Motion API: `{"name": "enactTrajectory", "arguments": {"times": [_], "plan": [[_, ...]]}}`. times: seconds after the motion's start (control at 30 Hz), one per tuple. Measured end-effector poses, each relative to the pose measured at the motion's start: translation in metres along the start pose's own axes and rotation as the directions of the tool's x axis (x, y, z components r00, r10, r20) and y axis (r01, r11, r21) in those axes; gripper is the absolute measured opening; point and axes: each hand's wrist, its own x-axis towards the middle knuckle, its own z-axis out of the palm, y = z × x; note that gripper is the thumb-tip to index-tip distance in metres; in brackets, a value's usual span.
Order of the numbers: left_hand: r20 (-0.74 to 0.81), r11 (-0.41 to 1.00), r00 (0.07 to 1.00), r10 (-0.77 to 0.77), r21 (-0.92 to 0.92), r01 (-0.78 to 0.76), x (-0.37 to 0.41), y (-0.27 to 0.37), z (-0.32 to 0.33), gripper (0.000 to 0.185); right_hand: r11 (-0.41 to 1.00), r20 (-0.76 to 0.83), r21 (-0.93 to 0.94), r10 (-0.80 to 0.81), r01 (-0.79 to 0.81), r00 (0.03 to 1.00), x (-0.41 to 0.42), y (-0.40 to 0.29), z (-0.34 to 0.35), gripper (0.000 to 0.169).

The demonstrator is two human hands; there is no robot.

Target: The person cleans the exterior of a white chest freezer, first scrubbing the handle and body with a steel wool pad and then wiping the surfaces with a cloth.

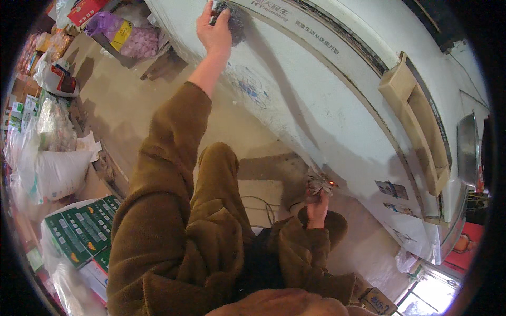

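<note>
My left hand [215, 33] reaches far forward. It presses a dark scouring pad [236, 25], which looks like wire wool, against the side of a white appliance that looks like a chest freezer [324, 98]. Grime and a faded blue print [252, 86] mark that side panel. Low by the panel's bottom edge, my right hand [318, 209] grips a crumpled greyish cloth [315, 183]. A small red light [332, 183] glows just beside the cloth. My left arm throws a long shadow over the panel.
A beige handle or tray [419, 126] juts from the freezer's upper edge. Left, plastic bags [63, 173], green cartons [81, 229] and a box with pink packets [140, 41] line the floor. A dark cord [269, 209] lies by my knee. A cardboard box [377, 300] stands behind me.
</note>
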Motion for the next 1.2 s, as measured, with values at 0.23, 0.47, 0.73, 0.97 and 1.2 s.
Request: {"name": "enactTrajectory", "arguments": {"times": [0.23, 0.47, 0.73, 0.97, 1.2], "plan": [[-0.123, 0.999, 0.992, 0.015, 0.047, -0.01, 0.022, -0.074, 0.0, 0.015, 0.998, -0.024, 0.04, 0.047, -0.046, 0.999, 0.008, 0.005, -0.004, 0.044], [0.007, 0.945, 0.963, 0.269, 0.192, -0.265, -0.097, -0.044, 0.052, 0.032, 0.999, -0.01, 0.002, 0.042, -0.042, 0.999, 0.012, 0.003, -0.002, 0.037], [-0.247, 0.981, 0.953, 0.175, 0.129, -0.147, 0.01, -0.038, 0.016, 0.022, 0.993, -0.041, -0.025, 0.115, -0.116, 0.993, 0.004, 0.002, 0.016, 0.041], [0.245, 0.752, 0.807, 0.538, 0.294, -0.59, -0.104, -0.061, 0.054, 0.025, 0.994, 0.105, -0.072, 0.086, -0.079, 0.991, 0.011, -0.005, 0.052, 0.043], [0.365, 0.719, 0.657, -0.659, 0.051, 0.693, -0.153, -0.064, 0.008, 0.023, 0.787, 0.162, -0.607, -0.018, 0.114, 0.987, 0.01, -0.026, 0.104, 0.037]]}}
